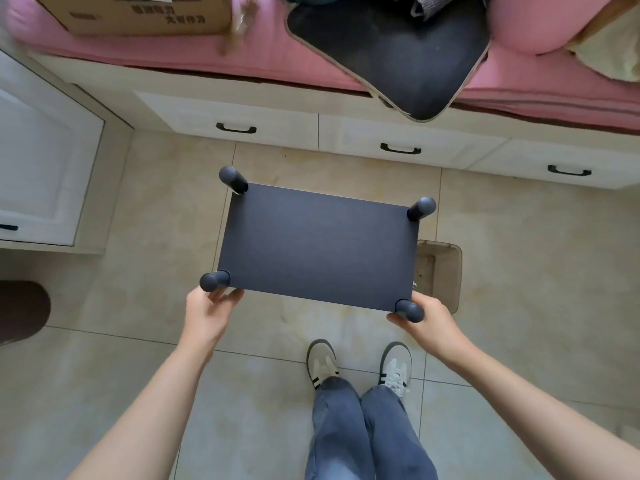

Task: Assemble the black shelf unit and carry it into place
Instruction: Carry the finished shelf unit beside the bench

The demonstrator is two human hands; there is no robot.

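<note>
A: While the person is standing over it, the black shelf unit [317, 245] is being held above the tiled floor [145, 209], top panel level, four round-capped posts [209, 281] showing at its corners.

B: Hands?

A: Nearest the camera, the left hand [207, 315] is gripping under the shelf unit's near-left corner, fingers curling beneath the post there. The right hand [427, 322] is wrapping the near-right post, thumb lying along the panel edge. Both are closed on the unit, not spread.

B: Progress, as a judgement?

A: Assembly is looking done at the top: panel seated, all four posts capped. Lower tiers are hidden beneath the panel, so I cannot tell. The carrying appears to be what is in hand; setting it into place is not yet done.

B: Surroundings, outward from the shelf unit?

A: Just nearer than it, the person's shoes [322, 363] are standing on beige tile. Just beside its right edge, partly under it, a translucent bin [441, 271] is sitting on the floor. Beyond it, white drawers [235, 117] with black handles are running under a pink cushion [263, 60]. Farther still, a dark mat [398, 57] is overhanging that cushion, and a cardboard box [138, 12] is resting far left. A white cabinet [41, 161] is standing well to the left.
</note>
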